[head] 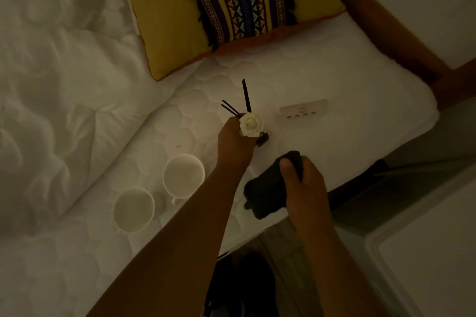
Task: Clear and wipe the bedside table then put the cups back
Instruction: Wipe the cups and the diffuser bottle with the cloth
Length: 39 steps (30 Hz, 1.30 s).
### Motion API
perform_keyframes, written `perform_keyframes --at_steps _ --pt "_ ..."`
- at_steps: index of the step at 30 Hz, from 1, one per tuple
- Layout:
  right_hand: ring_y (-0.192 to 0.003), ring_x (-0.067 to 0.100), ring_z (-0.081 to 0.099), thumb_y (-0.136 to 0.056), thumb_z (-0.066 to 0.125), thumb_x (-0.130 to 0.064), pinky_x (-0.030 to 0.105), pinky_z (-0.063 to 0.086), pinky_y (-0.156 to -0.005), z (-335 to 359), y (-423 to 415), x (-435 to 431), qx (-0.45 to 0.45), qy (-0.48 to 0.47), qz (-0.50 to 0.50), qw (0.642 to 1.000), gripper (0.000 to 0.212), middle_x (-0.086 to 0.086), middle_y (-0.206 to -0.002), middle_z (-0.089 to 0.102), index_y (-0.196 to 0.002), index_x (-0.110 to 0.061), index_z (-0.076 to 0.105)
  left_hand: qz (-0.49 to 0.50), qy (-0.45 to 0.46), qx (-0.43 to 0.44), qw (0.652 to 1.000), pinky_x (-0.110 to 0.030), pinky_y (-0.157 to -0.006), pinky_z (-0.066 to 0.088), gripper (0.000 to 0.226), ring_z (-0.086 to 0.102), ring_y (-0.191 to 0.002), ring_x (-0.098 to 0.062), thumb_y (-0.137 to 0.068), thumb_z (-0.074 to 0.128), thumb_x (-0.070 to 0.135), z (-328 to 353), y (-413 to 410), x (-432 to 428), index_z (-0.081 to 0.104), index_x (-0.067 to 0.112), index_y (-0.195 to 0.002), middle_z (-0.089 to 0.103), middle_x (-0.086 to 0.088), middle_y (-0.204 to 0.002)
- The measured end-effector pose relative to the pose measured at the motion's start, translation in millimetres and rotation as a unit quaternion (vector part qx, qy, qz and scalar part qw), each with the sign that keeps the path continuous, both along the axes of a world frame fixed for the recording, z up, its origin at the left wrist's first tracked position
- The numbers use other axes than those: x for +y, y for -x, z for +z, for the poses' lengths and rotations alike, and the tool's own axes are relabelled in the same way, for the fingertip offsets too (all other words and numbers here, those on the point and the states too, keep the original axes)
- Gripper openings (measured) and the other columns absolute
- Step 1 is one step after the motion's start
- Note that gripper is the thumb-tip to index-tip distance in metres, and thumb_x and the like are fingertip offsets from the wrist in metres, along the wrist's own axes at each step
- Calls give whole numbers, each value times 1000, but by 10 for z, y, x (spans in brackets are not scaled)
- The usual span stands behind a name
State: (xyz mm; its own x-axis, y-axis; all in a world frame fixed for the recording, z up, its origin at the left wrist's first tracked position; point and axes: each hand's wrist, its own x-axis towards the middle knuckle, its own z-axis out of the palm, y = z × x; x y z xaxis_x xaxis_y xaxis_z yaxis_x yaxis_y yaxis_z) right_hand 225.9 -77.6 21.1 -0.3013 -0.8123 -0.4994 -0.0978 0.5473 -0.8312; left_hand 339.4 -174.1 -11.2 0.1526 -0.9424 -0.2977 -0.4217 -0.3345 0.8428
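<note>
Two white cups stand side by side on the white mattress, left of my arms. My left hand grips a small reed diffuser topped by a white rose, with dark sticks fanning upward, just above the mattress. My right hand grips a folded dark cloth near the mattress's edge. A corner of the white bedside table shows at the lower right.
A yellow patterned cushion lies at the head of the bed. A white remote rests right of the diffuser. A rumpled white duvet fills the left. The wooden bed frame runs along the right.
</note>
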Motion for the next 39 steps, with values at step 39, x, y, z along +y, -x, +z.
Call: perform_keyframes --at_steps 39 --pt "-59 -2 54 -99 50 -26 7 43 -58 561 -327 -381 23 185 39 982 23 -9 -69 58 -83 -11 56 -140 -17 1 990 -4 -68 43 22 64 -87 -10 -89 67 17 1252 -413 492 65 9 -109 67 -3 -100"
